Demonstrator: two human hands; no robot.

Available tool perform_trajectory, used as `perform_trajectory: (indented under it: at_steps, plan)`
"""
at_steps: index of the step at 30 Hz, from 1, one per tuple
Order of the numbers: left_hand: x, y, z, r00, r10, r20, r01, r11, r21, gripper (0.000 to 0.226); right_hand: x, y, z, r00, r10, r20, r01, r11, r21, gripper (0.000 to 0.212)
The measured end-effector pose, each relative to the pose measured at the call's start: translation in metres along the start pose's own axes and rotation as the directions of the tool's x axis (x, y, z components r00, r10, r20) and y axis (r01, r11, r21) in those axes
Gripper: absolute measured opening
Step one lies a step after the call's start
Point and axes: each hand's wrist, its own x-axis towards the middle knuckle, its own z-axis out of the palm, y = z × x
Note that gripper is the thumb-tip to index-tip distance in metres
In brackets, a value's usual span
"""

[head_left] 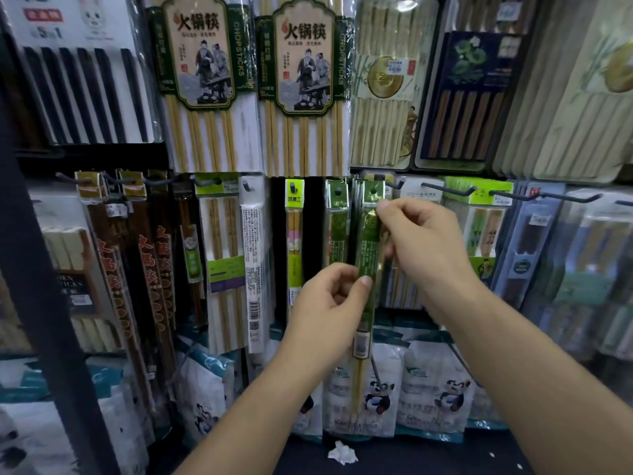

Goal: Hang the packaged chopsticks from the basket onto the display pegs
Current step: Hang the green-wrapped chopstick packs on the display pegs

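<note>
My left hand (329, 303) pinches the green pack (367, 248) at mid-length. My right hand (423, 250) pinches it near the top. It stands upright beside a hung pack (337, 214).

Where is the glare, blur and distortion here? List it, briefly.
Head view: glare on the clear-wrapped pack at top. Head view: the dark post slants, likely from the wide lens. Head view: right-edge packs are soft; the green chopstick pack in the left hand and right hand is fairly sharp.
</note>
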Motion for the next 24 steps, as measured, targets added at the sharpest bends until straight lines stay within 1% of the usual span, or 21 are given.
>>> perform_trajectory:
  at_steps: [3,5,10,14,19,21,23,24]
  plan:
    - [0.008,0.001,0.004,1.0,-0.019,-0.017,0.02,0.997,0.071,0.016,0.014,0.003,-0.001,1.0,0.001,-0.023,-0.002,0.999,-0.05,0.036]
    - [0.011,0.001,0.005,1.0,-0.011,-0.024,0.014,0.993,0.121,0.013,0.019,0.006,0.0,0.999,0.0,-0.034,-0.003,0.997,-0.072,0.039]
    - [0.014,0.0,0.007,1.0,-0.011,-0.021,0.014,0.986,0.168,0.002,0.026,0.012,0.002,0.998,-0.013,-0.066,0.007,0.996,-0.088,0.046]
    - [0.015,-0.001,0.007,1.0,-0.01,-0.018,0.013,0.984,0.179,0.01,0.027,0.014,0.003,0.996,-0.05,-0.076,0.041,0.993,-0.112,0.047]
    - [0.012,-0.003,0.006,1.0,0.002,-0.016,0.002,0.965,0.264,0.012,0.028,0.017,0.003,0.994,-0.084,-0.07,0.07,0.982,-0.177,0.042]
    - [0.01,-0.001,0.004,0.999,0.043,0.016,-0.046,0.911,0.409,0.015,0.027,0.02,0.002,0.995,-0.08,-0.064,0.065,0.977,-0.204,0.04]
    - [0.008,0.002,0.002,0.994,0.077,0.073,-0.106,0.8,0.591,0.021,0.025,0.023,0.0,0.996,-0.074,-0.04,0.062,0.968,-0.241,0.037]
    - [0.008,0.004,0.0,0.992,0.089,0.094,-0.129,0.747,0.653,0.023,0.023,0.025,-0.002,0.997,-0.07,-0.026,0.061,0.963,-0.261,0.036]
